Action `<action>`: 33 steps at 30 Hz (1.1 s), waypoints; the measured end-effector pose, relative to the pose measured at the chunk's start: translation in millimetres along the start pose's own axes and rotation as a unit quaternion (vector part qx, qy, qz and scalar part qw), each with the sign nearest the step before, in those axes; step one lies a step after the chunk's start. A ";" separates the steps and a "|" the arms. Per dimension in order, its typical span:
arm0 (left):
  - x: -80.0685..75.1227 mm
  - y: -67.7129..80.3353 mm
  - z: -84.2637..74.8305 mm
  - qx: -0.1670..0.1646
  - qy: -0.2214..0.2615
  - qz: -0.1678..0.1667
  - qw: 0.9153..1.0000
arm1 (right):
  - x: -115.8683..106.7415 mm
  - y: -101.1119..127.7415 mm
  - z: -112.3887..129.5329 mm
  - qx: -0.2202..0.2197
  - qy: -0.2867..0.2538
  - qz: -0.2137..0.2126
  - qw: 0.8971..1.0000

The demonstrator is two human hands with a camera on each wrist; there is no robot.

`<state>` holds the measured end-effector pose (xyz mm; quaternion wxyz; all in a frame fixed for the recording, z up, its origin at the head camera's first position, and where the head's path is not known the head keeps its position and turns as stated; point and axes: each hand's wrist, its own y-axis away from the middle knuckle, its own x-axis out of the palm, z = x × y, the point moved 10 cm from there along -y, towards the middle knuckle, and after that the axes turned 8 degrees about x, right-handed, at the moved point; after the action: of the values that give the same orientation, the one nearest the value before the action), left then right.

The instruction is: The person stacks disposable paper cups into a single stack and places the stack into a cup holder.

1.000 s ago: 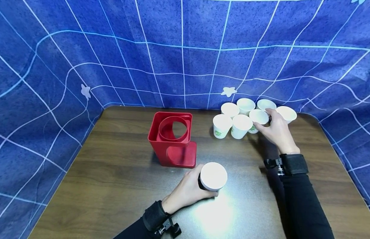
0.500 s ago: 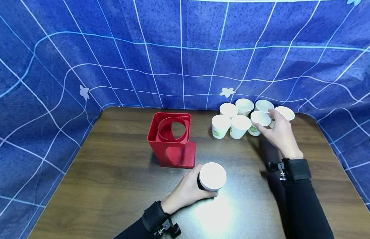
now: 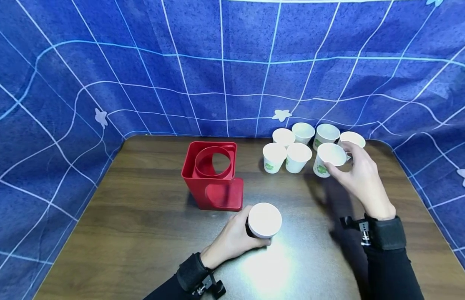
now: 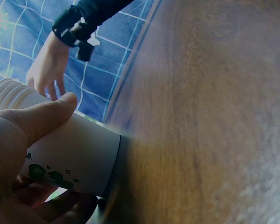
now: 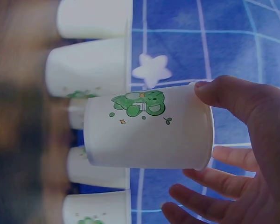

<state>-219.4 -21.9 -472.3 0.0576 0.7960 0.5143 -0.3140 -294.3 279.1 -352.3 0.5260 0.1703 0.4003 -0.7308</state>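
Observation:
My left hand (image 3: 232, 239) grips a stack of white paper cups (image 3: 265, 221) near the front middle of the table. Several nested rims of this stack show in the left wrist view, above a green print on the outer cup. At the back right, my right hand (image 3: 363, 181) pinches a single white paper cup (image 5: 149, 135) by its rim, thumb on one side and fingers on the other. A green cartoon animal decorates its side. It looks slightly raised and tilted. More white paper cups (image 3: 275, 157) stand upright beside and behind it.
A red plastic holder (image 3: 213, 196) with a round ring in its square top stands left of the cups. The wooden table (image 3: 123, 233) ends at a blue grid-patterned cloth (image 3: 161, 75) behind and at the sides.
My right hand has drawn one cup slightly toward me, away from the back cups. The left hand keeps its hold on the stack in place. The head view has shifted slightly.

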 end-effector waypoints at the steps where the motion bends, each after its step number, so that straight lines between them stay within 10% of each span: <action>1: 0.0 -0.1 0.1 0.001 0.000 -0.001 1.000 | -2.8 1.6 4.3 -0.007 0.002 -0.005 1.000; 33: 0.5 -1.2 1.6 0.000 0.000 -0.003 1.000 | -1.5 54.9 130.2 -0.171 -0.075 0.050 0.981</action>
<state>-221.0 -21.6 -473.6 0.0565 0.7948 0.5164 -0.3139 -221.6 173.6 -292.6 0.6115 0.0424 0.4700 -0.6351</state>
